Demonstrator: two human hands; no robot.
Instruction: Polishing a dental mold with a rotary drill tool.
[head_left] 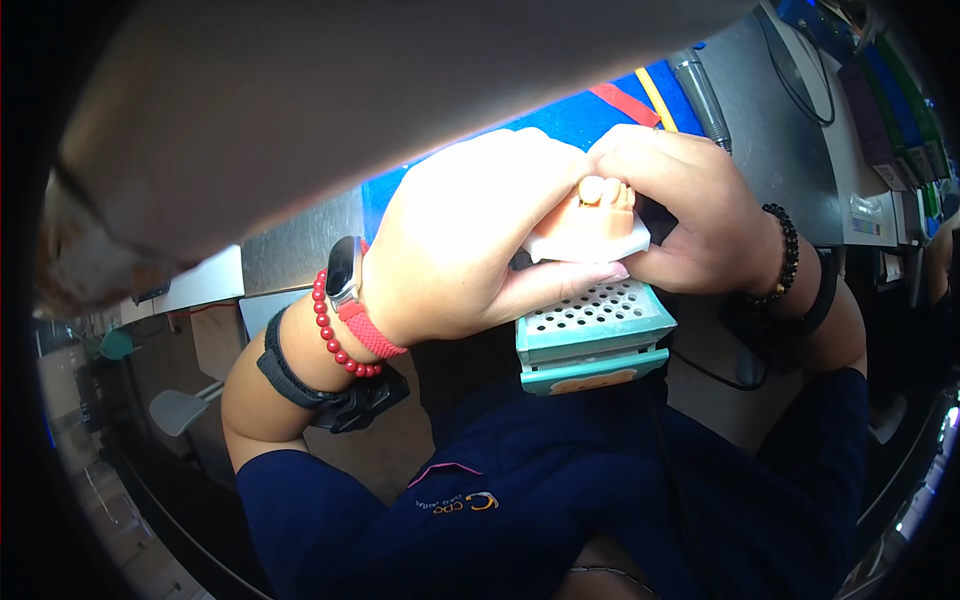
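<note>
Between my hands is a dental model [590,232] with cream-coloured teeth, an orange-pink gum part and a white base. My left hand [450,235] is closed on its left side, the thumb stretched along under the white base. This hand is washed out by bright light. My right hand [690,200] is curled against the model's right side, with bent fingers meeting the left hand's fingers above the teeth. Anything pinched between those fingertips is hidden. Just below the hands stands a teal box [595,348] with a white top full of round holes.
A large blurred pale shape [350,110] crosses the upper left, close to the camera. Behind my hands lie a blue mat [565,118], a red strip [625,102], a yellow stick [655,98] and a dark grey cylindrical tool [700,95]. Folders [900,120] stand far right.
</note>
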